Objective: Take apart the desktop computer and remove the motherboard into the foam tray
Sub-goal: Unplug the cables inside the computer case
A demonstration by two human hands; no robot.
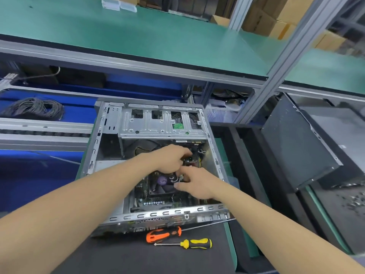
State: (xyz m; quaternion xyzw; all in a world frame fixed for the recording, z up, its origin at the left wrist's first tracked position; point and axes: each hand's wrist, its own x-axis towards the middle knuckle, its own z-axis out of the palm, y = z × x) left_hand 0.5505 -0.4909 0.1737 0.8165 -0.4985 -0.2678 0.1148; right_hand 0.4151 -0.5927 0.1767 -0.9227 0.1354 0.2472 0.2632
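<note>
Head view: with the case opened, our left hand and right hand work, fingers curled, beside the fan; whether they grip anything, we cannot tell. The motherboard sits inside, not yet out.

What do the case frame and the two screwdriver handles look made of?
The case frame looks like bare sheet steel: dull silver, unpainted, with stamped slots and folded edges. The orange screwdriver has a moulded plastic handle with black, probably rubbery, inserts and a shiny metal shaft. The yellow screwdriver looks the same kind: glossy yellow plastic with black bands.
</note>
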